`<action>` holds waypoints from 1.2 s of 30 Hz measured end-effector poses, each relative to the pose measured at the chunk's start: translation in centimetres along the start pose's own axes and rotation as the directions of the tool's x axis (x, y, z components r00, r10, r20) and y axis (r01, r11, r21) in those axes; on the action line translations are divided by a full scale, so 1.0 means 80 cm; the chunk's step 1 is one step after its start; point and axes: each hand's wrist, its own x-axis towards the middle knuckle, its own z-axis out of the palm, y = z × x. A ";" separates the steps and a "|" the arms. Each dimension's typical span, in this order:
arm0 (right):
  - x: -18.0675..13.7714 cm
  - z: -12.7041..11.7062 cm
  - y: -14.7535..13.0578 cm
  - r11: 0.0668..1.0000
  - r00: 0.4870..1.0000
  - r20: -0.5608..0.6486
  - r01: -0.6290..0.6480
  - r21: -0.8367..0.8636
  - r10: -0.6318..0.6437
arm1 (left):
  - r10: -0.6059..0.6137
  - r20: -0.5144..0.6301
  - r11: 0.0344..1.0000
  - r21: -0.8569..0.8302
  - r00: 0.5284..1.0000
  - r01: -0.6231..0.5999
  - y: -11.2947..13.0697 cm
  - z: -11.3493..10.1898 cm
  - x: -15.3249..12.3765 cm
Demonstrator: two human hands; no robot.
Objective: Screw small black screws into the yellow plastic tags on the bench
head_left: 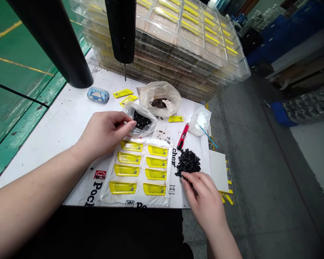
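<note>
My left hand (108,129) is at the rim of a clear plastic bag (129,132) holding small dark screws (142,121). Its thumb and index finger are pinched together; whatever they hold is too small to make out. My right hand (205,196) rests at the near edge of a pile of small black plastic parts (188,162). Thumb and index fingertips close around a small black part there. Between the hands, several yellow plastic pieces (129,158) lie in two columns on a white padded sheet (143,200), each with a small metal spot near one end.
An electric screwdriver (123,36) hangs bit-down beyond my left hand, beside a thick black post (67,54). Behind stand stacked clear trays (178,46) of yellow pieces. A second bag (174,102), a red cutter (183,136) and a blue tin (98,95) lie on the table.
</note>
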 end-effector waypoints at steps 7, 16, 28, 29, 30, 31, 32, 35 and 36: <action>0.019 0.014 -0.003 0.998 0.997 0.070 0.025 -0.057 -0.021 | 0.036 0.005 0.999 -0.004 0.999 -0.036 -0.003 0.001 0.000; 0.029 0.013 -0.007 0.999 0.991 0.130 0.030 -0.029 -0.026 | 0.069 0.009 0.997 -0.027 0.998 -0.068 -0.002 0.003 0.001; 0.082 0.006 -0.005 0.995 0.996 -0.006 0.094 0.024 -0.094 | 0.308 0.091 0.948 0.051 0.947 -0.314 0.000 0.013 -0.007; 0.089 0.008 -0.004 0.994 0.994 0.005 0.111 0.023 -0.111 | 0.366 0.139 0.924 0.066 0.920 -0.378 0.000 0.015 -0.009; 0.096 0.011 -0.003 0.991 0.991 0.021 0.129 0.023 -0.129 | 0.432 0.196 0.889 0.072 0.880 -0.452 0.001 0.017 -0.010; 0.102 0.013 -0.003 0.989 0.989 0.039 0.145 0.024 -0.146 | 0.495 0.257 0.847 0.071 0.830 -0.527 0.002 0.018 -0.011; 0.107 0.016 -0.003 0.987 0.985 0.056 0.160 0.025 -0.161 | 0.546 0.312 0.803 0.067 0.777 -0.592 0.003 0.020 -0.013; 0.117 0.021 -0.003 0.982 0.977 0.097 0.191 0.013 -0.191 | 0.604 0.394 0.726 0.088 0.693 -0.682 0.006 0.025 -0.018; 0.119 0.022 -0.004 0.980 0.975 0.106 0.198 0.003 -0.197 | 0.603 0.407 0.717 0.102 0.687 -0.690 0.007 0.027 -0.020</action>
